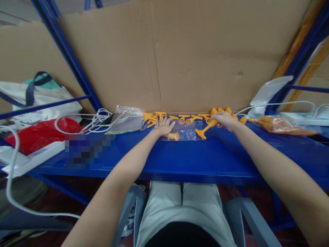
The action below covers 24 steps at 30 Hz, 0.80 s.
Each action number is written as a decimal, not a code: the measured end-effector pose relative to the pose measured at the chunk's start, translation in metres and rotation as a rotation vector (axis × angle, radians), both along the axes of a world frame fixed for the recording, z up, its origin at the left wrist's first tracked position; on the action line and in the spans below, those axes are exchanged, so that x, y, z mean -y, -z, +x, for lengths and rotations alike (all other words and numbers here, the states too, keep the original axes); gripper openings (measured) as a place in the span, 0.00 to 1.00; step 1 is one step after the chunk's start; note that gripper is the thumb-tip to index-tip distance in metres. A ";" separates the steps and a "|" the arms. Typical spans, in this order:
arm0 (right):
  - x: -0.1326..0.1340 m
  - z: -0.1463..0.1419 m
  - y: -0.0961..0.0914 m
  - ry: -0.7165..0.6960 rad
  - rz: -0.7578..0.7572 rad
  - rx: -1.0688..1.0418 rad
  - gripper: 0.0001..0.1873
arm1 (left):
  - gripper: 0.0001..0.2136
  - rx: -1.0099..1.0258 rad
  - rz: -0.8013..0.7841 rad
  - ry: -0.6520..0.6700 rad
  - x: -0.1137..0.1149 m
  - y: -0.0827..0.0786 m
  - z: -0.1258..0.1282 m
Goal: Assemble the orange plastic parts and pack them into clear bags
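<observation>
My left hand (164, 127) lies with fingers spread over a clear plastic bag (189, 130) on the blue table. An orange ribbed, hollow-ended piece (172, 136) lies at its wrist side, on or in the bag; I cannot tell which. My right hand (224, 120) is closed around the upper end of an orange plastic T-handled tool (206, 129), whose T end points down and left at the bag's right edge. Orange T-shaped pieces (182, 118) stand in a row behind the bag. More orange parts (149, 117) are heaped left of my left hand.
Upright orange pieces (220, 110) stand behind my right hand. A filled bag of orange parts (272, 124) lies at the right. Further left are a plastic packet (125, 120), white cables (99, 121) and a red bag (46, 133). Cardboard (180, 55) walls the back.
</observation>
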State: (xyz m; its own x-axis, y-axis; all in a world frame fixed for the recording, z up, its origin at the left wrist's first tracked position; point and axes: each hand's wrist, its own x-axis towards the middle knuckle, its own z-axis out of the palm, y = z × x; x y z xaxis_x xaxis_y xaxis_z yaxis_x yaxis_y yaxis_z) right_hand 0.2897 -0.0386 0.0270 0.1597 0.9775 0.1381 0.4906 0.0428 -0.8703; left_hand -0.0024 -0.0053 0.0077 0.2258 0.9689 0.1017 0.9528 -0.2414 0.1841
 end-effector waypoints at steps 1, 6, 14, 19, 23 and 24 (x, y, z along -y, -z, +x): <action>0.000 -0.001 0.001 0.007 -0.008 -0.006 0.09 | 0.29 0.003 0.001 0.001 0.000 0.000 0.000; -0.004 -0.008 0.008 -0.108 -0.024 -0.110 0.09 | 0.30 0.019 -0.026 0.015 0.001 -0.001 0.000; -0.005 -0.011 0.010 -0.069 -0.051 -0.263 0.05 | 0.31 0.008 -0.028 0.041 -0.001 -0.001 -0.001; 0.011 -0.026 0.004 -0.163 -0.118 -0.378 0.01 | 0.31 0.033 -0.034 0.049 -0.001 0.000 -0.002; 0.019 -0.038 0.006 -0.397 -0.190 -0.430 0.05 | 0.32 0.077 -0.047 0.066 -0.003 0.002 0.001; 0.019 -0.040 0.008 -0.448 -0.199 -0.444 0.06 | 0.33 0.095 -0.050 0.069 -0.004 0.003 0.002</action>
State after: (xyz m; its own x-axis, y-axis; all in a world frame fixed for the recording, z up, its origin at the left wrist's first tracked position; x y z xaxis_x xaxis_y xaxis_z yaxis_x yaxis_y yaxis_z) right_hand 0.2499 -0.0580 0.0194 -0.2681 0.9627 -0.0375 0.0553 -0.0235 -0.9982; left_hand -0.0002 -0.0011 0.0043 0.2838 0.9557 0.0778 0.9118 -0.2941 0.2866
